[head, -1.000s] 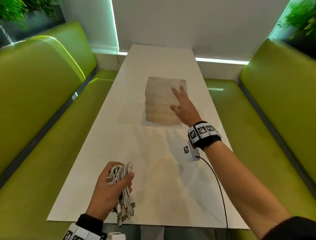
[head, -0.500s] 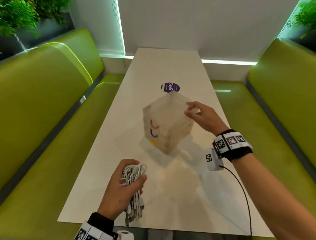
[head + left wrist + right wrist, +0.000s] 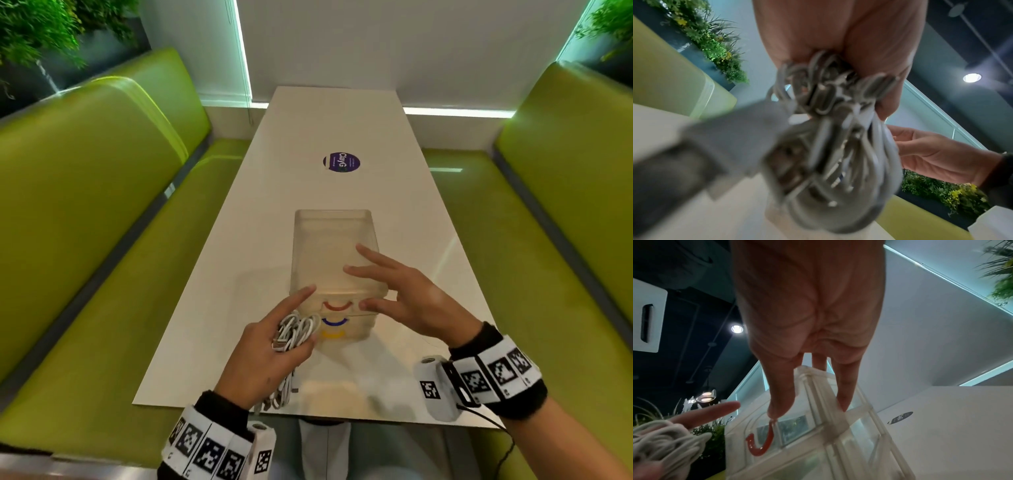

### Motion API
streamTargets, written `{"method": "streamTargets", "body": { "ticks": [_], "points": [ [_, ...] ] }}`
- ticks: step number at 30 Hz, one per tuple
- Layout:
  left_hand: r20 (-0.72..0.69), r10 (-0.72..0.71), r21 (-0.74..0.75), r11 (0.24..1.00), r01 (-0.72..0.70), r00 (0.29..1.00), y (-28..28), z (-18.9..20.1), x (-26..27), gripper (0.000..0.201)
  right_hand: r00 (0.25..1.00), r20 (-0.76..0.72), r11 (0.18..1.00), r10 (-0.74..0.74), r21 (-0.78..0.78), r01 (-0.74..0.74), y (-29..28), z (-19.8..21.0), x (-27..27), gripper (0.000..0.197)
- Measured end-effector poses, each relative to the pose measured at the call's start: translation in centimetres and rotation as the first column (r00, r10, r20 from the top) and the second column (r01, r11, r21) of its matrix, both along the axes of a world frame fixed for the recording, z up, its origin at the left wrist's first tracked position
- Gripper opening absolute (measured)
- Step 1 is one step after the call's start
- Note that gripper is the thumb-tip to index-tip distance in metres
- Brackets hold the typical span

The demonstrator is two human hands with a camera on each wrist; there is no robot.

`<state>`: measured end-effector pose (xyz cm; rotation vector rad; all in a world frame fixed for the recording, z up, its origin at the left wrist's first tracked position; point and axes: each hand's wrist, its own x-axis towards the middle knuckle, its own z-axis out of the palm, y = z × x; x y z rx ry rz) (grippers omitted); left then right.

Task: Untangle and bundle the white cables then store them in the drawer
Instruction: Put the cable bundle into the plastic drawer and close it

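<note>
A translucent drawer unit [image 3: 329, 246] stands on the white table [image 3: 212, 308], its red handle [image 3: 337, 306], blue handle [image 3: 334, 322] and yellow handle [image 3: 334, 335] facing me. All drawers look closed. My left hand [image 3: 270, 353] grips the bundle of white cables [image 3: 298, 330], with its index finger stretched out against the unit's front left corner. My right hand [image 3: 404, 298] lies with straight, spread fingers on the unit's top. In the right wrist view its thumb tip touches the upper end of the red handle [image 3: 760, 446]. The left wrist view shows the cable bundle [image 3: 838, 146] hanging from my fist.
A round purple sticker [image 3: 341, 161] lies further up the table. Green benches [image 3: 85, 240] run along both sides, and a wall closes the far end. The table's near edge [image 3: 274, 409] is just under my wrists.
The drawer unit has been turned and drawn closer, so its handles now face me. My right hand moved from its side onto its top. My left hand brought the cables up to its front.
</note>
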<state>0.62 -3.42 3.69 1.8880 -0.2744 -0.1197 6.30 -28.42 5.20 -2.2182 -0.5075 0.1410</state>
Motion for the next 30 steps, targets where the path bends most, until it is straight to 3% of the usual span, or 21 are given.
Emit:
{"method": "streamTargets", "body": {
  "ticks": [5,7,9,10,11,13,15,17,19,25,30],
  "points": [
    [0.0,-0.003,0.028,1.0,0.003,1.0,0.4,-0.3,0.1,0.057,1.0,-0.008,1.0,0.015,-0.023,-0.015,0.4,0.7,-1.5,0.06],
    [-0.002,-0.009,0.024,1.0,0.009,1.0,0.5,-0.4,0.3,0.056,0.986,0.14,0.993,-0.089,-0.07,0.1,0.7,0.8,-3.1,0.059],
    [-0.013,-0.017,0.027,0.999,0.018,1.0,0.7,-0.5,0.6,0.056,0.899,0.365,0.966,-0.243,0.009,0.258,1.5,0.5,-5.6,0.041],
    [-0.017,-0.018,0.023,1.0,0.018,1.0,0.7,-0.5,0.7,0.056,0.874,0.404,0.958,-0.27,0.023,0.286,2.1,0.2,-6.8,0.03],
    [-0.018,-0.016,0.015,1.0,0.016,1.0,0.7,-0.5,0.8,0.055,0.89,0.379,0.96,-0.255,-0.007,0.278,2.7,-0.5,-7.8,0.024],
    [-0.012,-0.012,-0.003,1.0,0.012,1.0,0.7,-0.7,0.9,0.053,0.979,0.165,0.964,-0.117,-0.22,0.152,3.9,-2.3,-8.8,0.028],
    [-0.014,-0.01,-0.016,1.0,0.01,1.0,0.6,-0.8,0.8,0.053,1.0,-0.003,0.885,-0.011,-0.466,0.008,4.9,-4.7,-8.4,0.039],
    [-0.015,-0.007,-0.027,1.0,0.007,1.0,0.6,-1.0,0.8,0.053,0.997,-0.08,0.814,-0.001,-0.579,-0.046,5.6,-6.4,-7.6,0.048],
    [-0.012,-0.004,-0.024,1.0,0.004,1.0,0.5,-1.0,0.8,0.053,0.995,-0.103,0.783,-0.009,-0.619,-0.057,6.3,-7.5,-6.9,0.051],
    [-0.032,0.011,-0.046,0.999,-0.012,0.999,0.3,-1.0,0.9,0.052,0.999,-0.03,0.804,-0.034,-0.594,0.009,6.8,-8.4,-6.2,0.049],
    [-0.02,0.03,-0.041,0.999,-0.031,0.999,0.2,-1.1,1.0,0.052,0.995,-0.059,0.874,-0.083,-0.485,0.044,7.1,-7.6,-6.2,0.046]
  ]
}}
